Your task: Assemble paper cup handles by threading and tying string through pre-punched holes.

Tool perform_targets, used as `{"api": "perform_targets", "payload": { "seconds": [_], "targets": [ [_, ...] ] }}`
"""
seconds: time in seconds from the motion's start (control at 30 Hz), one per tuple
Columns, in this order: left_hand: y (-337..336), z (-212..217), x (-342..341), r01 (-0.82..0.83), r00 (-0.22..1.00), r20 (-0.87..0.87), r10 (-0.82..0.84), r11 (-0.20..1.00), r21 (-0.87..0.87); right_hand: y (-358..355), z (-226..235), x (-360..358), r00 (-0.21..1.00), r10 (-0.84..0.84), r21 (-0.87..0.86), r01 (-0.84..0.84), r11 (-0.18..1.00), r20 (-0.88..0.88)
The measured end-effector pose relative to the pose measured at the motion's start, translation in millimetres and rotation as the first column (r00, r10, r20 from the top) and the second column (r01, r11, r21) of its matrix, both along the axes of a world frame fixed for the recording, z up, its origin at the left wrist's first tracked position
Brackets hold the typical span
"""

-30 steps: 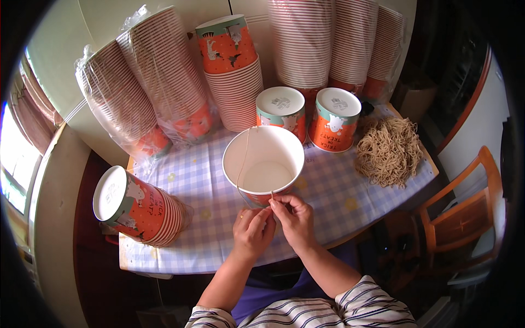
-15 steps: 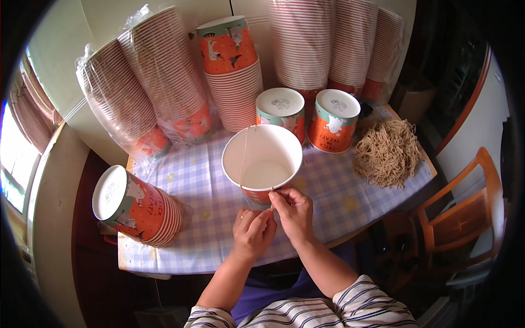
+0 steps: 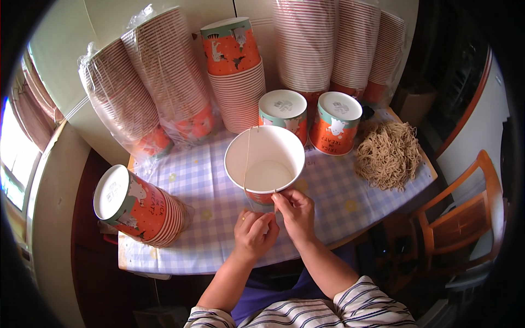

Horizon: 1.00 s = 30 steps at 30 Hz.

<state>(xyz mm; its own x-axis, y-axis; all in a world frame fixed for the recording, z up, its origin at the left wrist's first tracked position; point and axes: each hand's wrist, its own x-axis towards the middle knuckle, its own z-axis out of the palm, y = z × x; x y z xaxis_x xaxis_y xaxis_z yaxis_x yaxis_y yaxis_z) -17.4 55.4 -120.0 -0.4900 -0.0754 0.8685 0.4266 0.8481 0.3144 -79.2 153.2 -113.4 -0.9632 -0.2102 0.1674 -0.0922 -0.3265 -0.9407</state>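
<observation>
An orange paper cup (image 3: 266, 159) with a white inside stands tilted toward me at the middle of the table. A thin tan string (image 3: 247, 156) runs across its open mouth from the far rim to the near rim. My right hand (image 3: 295, 210) pinches the string's end at the cup's near rim. My left hand (image 3: 254, 234) sits just below and left of it, fingers curled, thumb and fingertips meeting close to the right hand; whether it touches the string is hidden.
A pile of tan strings (image 3: 389, 154) lies at the right. Two upturned cups (image 3: 283, 113) (image 3: 335, 128) stand behind. Tall cup stacks (image 3: 235, 74) line the back; wrapped stacks (image 3: 158, 82) lean at left. A sideways stack (image 3: 139, 206) lies left. A wooden chair (image 3: 465, 218) stands right.
The cup has tipped slightly more toward me and my right hand has shifted a little along the near rim. My left hand stays close beneath it.
</observation>
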Motion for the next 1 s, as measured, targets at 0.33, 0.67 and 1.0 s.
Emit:
{"api": "perform_targets", "payload": {
  "seconds": [0.33, 0.67, 1.0],
  "targets": [
    [-33.5, 18.6, 2.8, -0.070, 0.994, -0.034, 0.105, 0.842, 0.535, 37.5, -11.3, -51.7, 0.981, -0.193, 0.105, 0.191, 0.976, 0.005],
    [-97.0, 48.6, -58.0, -0.183, 0.835, 0.423, -0.352, 0.547, 0.817, 27.9, -26.9, -128.7, 1.000, 0.017, 0.564, -0.011, 0.825, -0.006],
    [-105.6, 62.2, -36.9, -0.071, 0.924, 0.316, -0.215, 0.715, 0.695, 40.1, -25.3, -123.3, 0.627, 0.707, -0.341, -0.619, 0.707, 0.328]
  ]
}}
